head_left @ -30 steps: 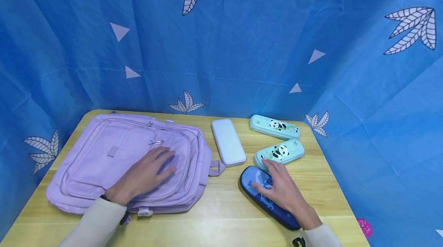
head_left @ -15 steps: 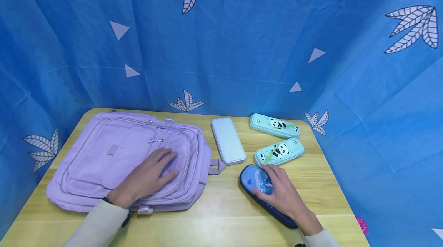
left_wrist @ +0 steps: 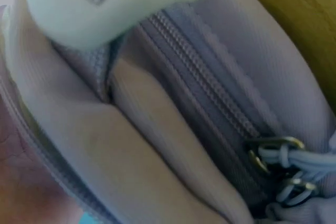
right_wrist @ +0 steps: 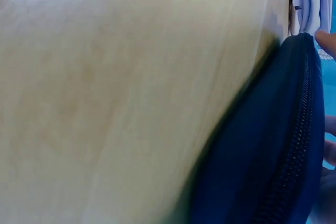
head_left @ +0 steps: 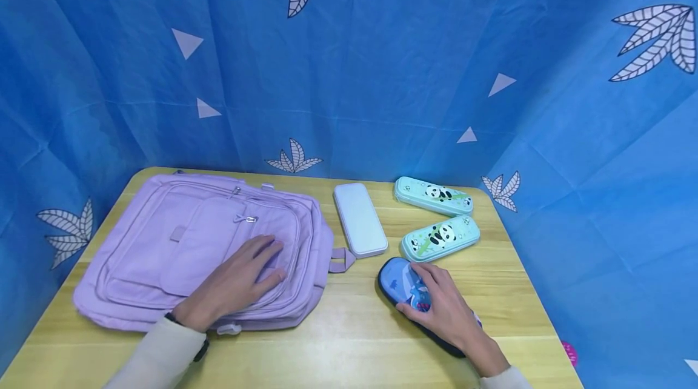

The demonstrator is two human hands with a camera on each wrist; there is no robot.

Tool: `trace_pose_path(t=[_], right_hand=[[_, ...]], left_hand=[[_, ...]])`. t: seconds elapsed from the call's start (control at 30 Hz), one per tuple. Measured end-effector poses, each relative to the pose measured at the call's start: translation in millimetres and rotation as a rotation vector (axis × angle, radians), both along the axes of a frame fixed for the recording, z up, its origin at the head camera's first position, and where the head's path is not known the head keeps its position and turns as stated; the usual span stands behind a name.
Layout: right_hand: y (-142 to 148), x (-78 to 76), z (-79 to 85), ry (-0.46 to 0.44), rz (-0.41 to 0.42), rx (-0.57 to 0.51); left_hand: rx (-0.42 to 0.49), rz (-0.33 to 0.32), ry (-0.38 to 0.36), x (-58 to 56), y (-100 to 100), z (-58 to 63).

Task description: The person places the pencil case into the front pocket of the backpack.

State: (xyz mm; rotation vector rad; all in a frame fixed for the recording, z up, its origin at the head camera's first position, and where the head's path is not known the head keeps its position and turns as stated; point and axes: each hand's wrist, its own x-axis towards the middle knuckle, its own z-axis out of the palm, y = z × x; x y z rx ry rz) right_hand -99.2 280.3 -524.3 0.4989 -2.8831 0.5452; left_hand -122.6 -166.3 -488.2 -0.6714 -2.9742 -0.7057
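Note:
My left hand [head_left: 240, 280] rests on a lilac backpack [head_left: 158, 243] lying on the table, fingers loosely spread near its front pocket. The left wrist view shows close fabric folds and a zipper with metal pulls [left_wrist: 278, 156]. My right hand [head_left: 444, 307] is over a dark blue pencil case [head_left: 398, 280] with a printed lid, thumb along its left edge and fingers at its right edge. That hand hides much of the case. From the right wrist, the dark side and zipper of the case show, with the thumb [right_wrist: 328, 43] at its far end.
A pale pencil case [head_left: 360, 219] lies beyond the backpack's strap loop. Two mint panda pencil cases [head_left: 433, 195] lie at the back right, the nearer one close to my right fingertips. A blue patterned curtain [head_left: 349, 74] surrounds the wooden table [head_left: 327, 352].
My right hand has settled lower over the blue pencil case, its thumb moving to the left edge. The left hand has barely moved on the backpack.

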Motion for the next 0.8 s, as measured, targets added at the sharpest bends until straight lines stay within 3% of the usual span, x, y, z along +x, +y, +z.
trace_pose_path(t=[0.53, 0.8], right_hand=[[1.4, 0.4, -10.5, 0.034, 0.022, -0.031], [0.8, 0.4, -14.2, 0.079, 0.032, -0.015]], left_hand=[[0.006, -0.029, 0.032, 5.2, 6.7, -2.9], [0.0, -0.041, -0.074, 8.4, 9.1, -4.1]])
